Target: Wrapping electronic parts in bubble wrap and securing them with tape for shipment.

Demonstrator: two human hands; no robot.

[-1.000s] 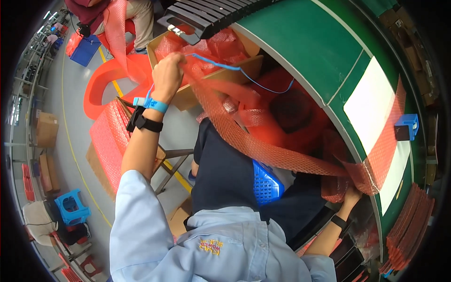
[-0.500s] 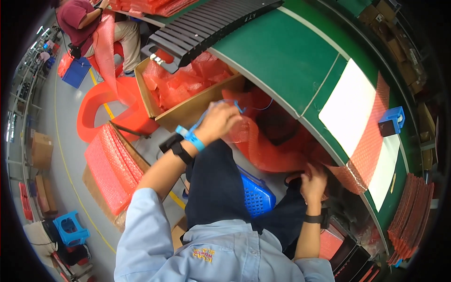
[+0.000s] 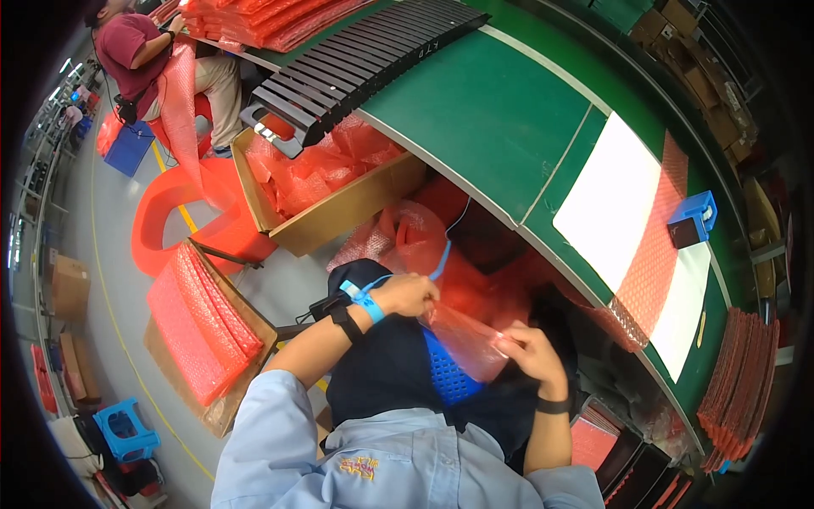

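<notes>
Over my lap, a sheet of red bubble wrap (image 3: 468,338) is stretched between my two hands. My left hand (image 3: 409,295) pinches its left end, and a blue wrist strap (image 3: 363,302) with a cord is around that wrist. Its other end is gripped by my right hand (image 3: 529,346), which wears a dark band at the wrist. More translucent red bubble wrap hangs behind the hands, under the table edge. Part of a blue perforated basket (image 3: 449,369) shows between my legs, partly covered by the sheet.
The green table (image 3: 475,119) carries a black slatted rack (image 3: 365,72), white paper (image 3: 610,191), a bubble wrap strip (image 3: 649,263) and a blue box (image 3: 694,219). An open carton (image 3: 339,208) of red wrap stands left, near folded sheets (image 3: 199,322). A co-worker (image 3: 140,51) sits far left.
My left hand has come nearer to me and closed on the wrap. My right hand has moved left and nearer, so a sheet now spans the hands above my lap.
</notes>
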